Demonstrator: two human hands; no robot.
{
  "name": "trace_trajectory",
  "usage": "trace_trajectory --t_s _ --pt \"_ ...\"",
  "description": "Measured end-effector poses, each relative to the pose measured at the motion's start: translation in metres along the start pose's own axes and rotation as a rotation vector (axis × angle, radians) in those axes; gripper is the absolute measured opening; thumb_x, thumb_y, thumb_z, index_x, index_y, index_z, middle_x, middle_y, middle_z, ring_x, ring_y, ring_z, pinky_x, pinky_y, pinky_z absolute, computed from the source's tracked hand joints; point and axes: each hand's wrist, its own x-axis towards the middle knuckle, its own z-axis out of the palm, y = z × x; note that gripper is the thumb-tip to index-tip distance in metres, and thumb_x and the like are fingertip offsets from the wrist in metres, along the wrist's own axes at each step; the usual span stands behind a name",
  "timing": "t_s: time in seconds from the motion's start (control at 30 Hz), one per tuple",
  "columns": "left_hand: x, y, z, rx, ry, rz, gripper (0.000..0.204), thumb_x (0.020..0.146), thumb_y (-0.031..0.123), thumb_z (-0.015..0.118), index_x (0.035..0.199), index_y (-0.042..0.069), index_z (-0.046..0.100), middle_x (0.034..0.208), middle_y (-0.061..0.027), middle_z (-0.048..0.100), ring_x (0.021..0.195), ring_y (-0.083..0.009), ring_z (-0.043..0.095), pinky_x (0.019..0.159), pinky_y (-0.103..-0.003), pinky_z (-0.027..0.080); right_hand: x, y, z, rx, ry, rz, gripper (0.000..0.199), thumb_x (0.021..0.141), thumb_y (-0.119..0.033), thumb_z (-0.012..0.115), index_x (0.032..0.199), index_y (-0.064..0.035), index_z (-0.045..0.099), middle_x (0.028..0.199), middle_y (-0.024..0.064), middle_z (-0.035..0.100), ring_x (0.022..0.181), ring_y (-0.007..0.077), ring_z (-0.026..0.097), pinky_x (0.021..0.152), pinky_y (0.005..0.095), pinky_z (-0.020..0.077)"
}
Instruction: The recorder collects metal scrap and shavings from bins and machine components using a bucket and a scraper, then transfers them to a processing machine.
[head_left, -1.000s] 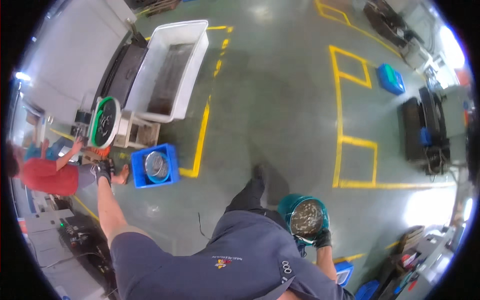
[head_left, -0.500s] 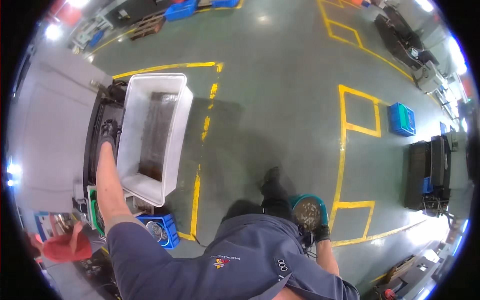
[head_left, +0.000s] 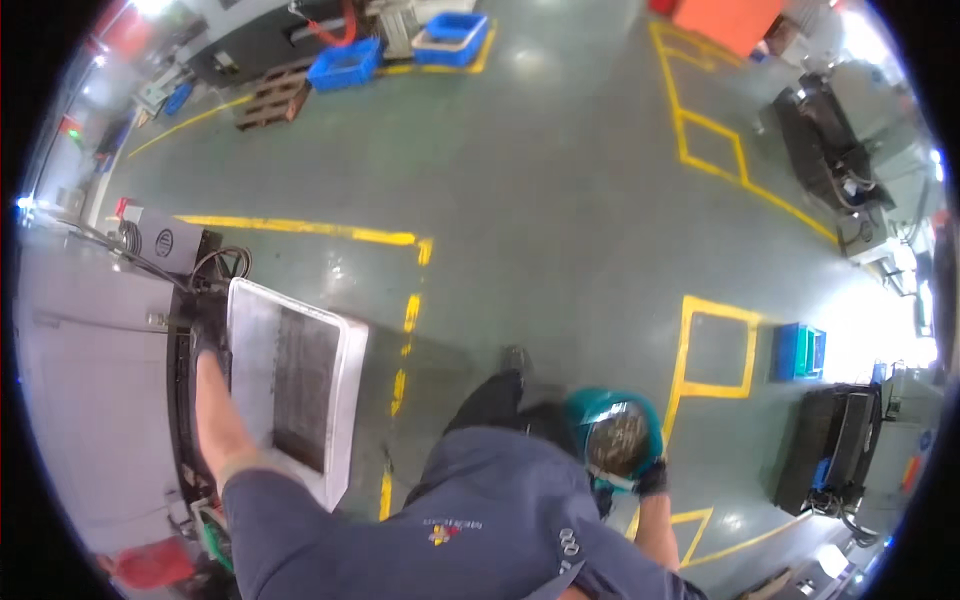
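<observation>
1 teal bucket (head_left: 580, 408): beside the thigh, fingers of right hand (head_left: 652, 478) grasping its rim. 1 white tub (head_left: 346, 410): now nearer, apparently by walking. Left hand (head_left: 206, 333): beside tub; fingers unclear.

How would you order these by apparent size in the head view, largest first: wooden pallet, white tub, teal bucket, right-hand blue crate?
1. White tub
2. Teal bucket
3. Wooden pallet and right-hand blue crate: they look too alike to rank.

The left hand (head_left: 206, 327) reaches out, the right hand (head_left: 652, 478) (both dark-gloved) hangs low.
</observation>
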Motion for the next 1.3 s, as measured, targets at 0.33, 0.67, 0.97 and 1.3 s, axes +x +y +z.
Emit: trace_trajectory --t_s 0.33,0.67,0.97,1.3 --pt "0.164 0.453 0.255 -0.134 -0.135 0.518 0.035 0.087 0.03 0.053 0.099 -0.002 0.058 0.071 -0.0135 0.064 0.069 -0.0225 0.064 0.064 -0.034 0.05 0.256 -0.177 0.254 -0.177 -0.173 0.044 0.047 0.092 -0.043 0.031 0.123 -0.0139 0.05 0.122 0.0062 0.055 0.109 0.0254 0.051 0.093 0.0419 0.0411" --pt "0.375 0.617 0.329 -0.203 -0.041 0.165 0.008 0.079 0.012 0.049 0.082 0.005 0.052 0.068 -0.0122 0.055 0.053 -0.0275 0.053 0.047 -0.039 0.045 0.495 -0.335 0.414 0.031 -0.126 0.266 0.053 0.086 -0.049 0.039 0.126 -0.0161 0.051 0.127 0.0049 0.053 0.114 0.0274 0.048 0.094 0.0463 0.0405" --pt "0.542 0.822 0.455 0.601 0.036 0.38 0.02 0.08 0.022 0.059 0.077 0.002 0.061 0.069 -0.0145 0.062 0.057 -0.0236 0.062 0.053 -0.035 0.052 0.701 -0.527 0.653 0.176 -0.077 0.16 0.055 0.081 -0.049 0.043 0.123 -0.0138 0.052 0.125 0.0095 0.054 0.11 0.0335 0.05 0.092 0.0518 0.0403" --pt "0.686 1.278 0.786 0.992 -0.122 0.59 0.045 0.09 0.03 0.042 0.13 0.01 0.043 0.132 -0.0183 0.044 0.123 -0.0242 0.041 0.1 -0.041 0.034 0.931 -0.728 0.806 0.215 -0.101 0.286 0.049 0.075 -0.039 0.046 0.115 -0.013 0.057 0.117 0.0112 0.058 0.102 0.0355 0.053 0.086 0.0513 0.0424"
